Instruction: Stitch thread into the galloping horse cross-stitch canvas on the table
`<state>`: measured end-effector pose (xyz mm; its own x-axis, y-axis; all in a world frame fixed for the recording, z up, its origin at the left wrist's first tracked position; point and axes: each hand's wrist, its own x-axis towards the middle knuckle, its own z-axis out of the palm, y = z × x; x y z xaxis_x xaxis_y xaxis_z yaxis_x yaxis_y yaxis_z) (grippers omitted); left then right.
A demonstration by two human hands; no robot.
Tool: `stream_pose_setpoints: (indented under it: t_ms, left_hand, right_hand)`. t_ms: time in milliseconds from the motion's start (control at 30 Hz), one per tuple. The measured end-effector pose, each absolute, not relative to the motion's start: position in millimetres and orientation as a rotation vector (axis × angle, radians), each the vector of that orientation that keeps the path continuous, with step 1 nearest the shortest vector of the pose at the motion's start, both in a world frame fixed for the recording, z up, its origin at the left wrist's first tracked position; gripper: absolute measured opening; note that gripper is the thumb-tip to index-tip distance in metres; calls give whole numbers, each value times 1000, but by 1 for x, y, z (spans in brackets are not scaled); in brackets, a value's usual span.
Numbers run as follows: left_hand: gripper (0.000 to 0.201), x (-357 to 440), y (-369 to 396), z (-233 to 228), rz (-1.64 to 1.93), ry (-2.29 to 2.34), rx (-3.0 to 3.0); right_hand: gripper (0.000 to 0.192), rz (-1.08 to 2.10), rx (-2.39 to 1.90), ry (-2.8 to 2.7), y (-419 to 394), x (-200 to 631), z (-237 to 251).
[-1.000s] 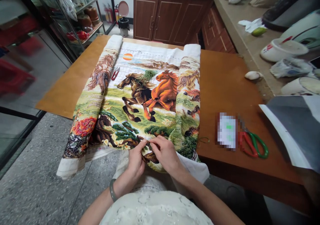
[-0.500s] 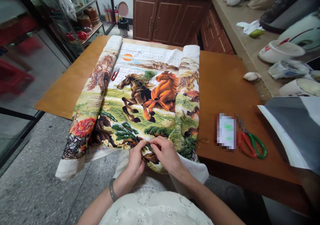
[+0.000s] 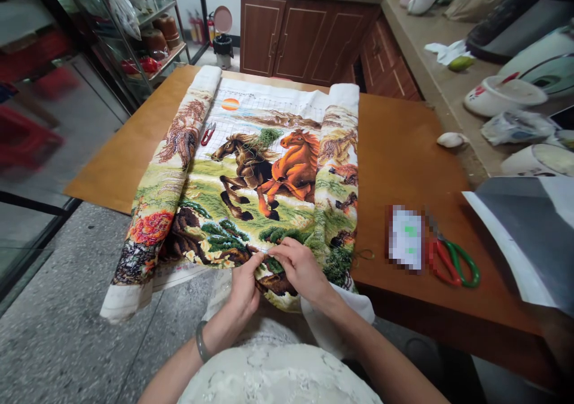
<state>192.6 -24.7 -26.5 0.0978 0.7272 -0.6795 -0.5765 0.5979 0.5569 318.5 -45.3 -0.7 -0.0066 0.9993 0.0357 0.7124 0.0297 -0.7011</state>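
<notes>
Two bare hands meet at the near edge of a horse embroidery (image 3: 269,177) in the head view. It lies spread over a brown worktop (image 3: 403,153), side edges rolled inward, near end hanging off toward the lap. Left hand (image 3: 244,287) has its fingers together, pinching the cloth from below. Right hand (image 3: 301,268) has its fingers pinched on the fabric just beside the left thumb; any needle is too small to tell. Small red snips (image 3: 207,134) rest on the far left part of the cloth. Red-and-green scissors (image 3: 452,262) lie to the right, near a blurred card (image 3: 406,238).
</notes>
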Motion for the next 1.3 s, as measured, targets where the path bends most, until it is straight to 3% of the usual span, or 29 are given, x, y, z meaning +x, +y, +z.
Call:
stream_pose_setpoints:
  t_ms: [667, 1300]
  left_hand:
    - [16, 190, -26, -31, 905, 1053, 100]
    - [15, 190, -28, -31, 911, 1041, 139]
  right_hand:
    - [23, 891, -1564, -1593, -38, 325, -4]
    - [27, 849, -1600, -1715, -41, 327, 6]
